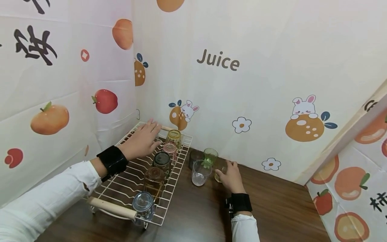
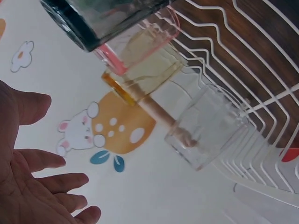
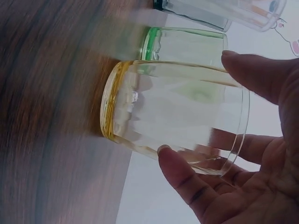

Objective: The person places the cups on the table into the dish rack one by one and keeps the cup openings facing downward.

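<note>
My left hand (image 1: 142, 141) hovers over the far end of the white wire rack (image 1: 125, 185), its fingers extended and holding nothing. Close by stands an upside-down clear glass (image 2: 210, 126), mostly hidden by the hand in the head view. Over the table, my right hand (image 1: 232, 176) grips a yellow-tinted glass (image 3: 168, 105) near its rim, thumb on one side and fingers on the other. The glass is upright; I cannot tell whether its base touches the wood. Beside it are a green glass (image 1: 210, 155), a clear glass (image 1: 201, 173) and a dark glass (image 1: 196, 158).
Along the rack's right side, upside-down glasses form a row: yellow (image 1: 174, 137), pink (image 1: 170, 150), dark (image 1: 162, 161), amber (image 1: 154, 179) and blue (image 1: 143, 203). The rack has wooden handles (image 1: 112, 207). Printed cloth walls (image 1: 266, 80) enclose the brown wooden table (image 1: 278, 205).
</note>
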The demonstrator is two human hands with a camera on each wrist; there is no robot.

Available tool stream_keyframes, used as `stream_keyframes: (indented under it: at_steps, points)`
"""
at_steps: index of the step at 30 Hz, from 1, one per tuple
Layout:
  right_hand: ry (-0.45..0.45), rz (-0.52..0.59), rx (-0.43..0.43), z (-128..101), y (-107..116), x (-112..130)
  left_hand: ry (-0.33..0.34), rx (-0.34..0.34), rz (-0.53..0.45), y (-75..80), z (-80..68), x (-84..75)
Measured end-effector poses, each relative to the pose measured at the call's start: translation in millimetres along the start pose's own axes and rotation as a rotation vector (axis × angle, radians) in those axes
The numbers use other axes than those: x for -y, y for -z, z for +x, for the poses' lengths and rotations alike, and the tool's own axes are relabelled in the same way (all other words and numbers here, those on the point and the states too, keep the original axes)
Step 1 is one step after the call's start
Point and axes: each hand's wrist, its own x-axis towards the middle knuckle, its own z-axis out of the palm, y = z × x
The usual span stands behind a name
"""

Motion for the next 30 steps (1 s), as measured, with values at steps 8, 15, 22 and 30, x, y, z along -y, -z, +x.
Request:
stream_keyframes:
  at_steps: [8, 15, 22, 30]
  points:
    - [-0.022, -0.018, -0.055, -5, 15, 4, -0.044, -0.052, -0.012, 4.8, -6.4, -13.7]
    - [-0.031, 0.059, -0.077, -15, 45, 5, -0.081, -0.105, -0.042, 7.5, -12.9, -28.3]
    - [-0.034, 0.323, -0.056, -25, 72, 5, -0.13, -0.136, -0.083, 12.4, -22.3, -42.2]
    - [-0.006, 0.625, -0.041, -36, 85, 13, -0.186, -0.176, -0.136, 17.1, -33.1, -61.9]
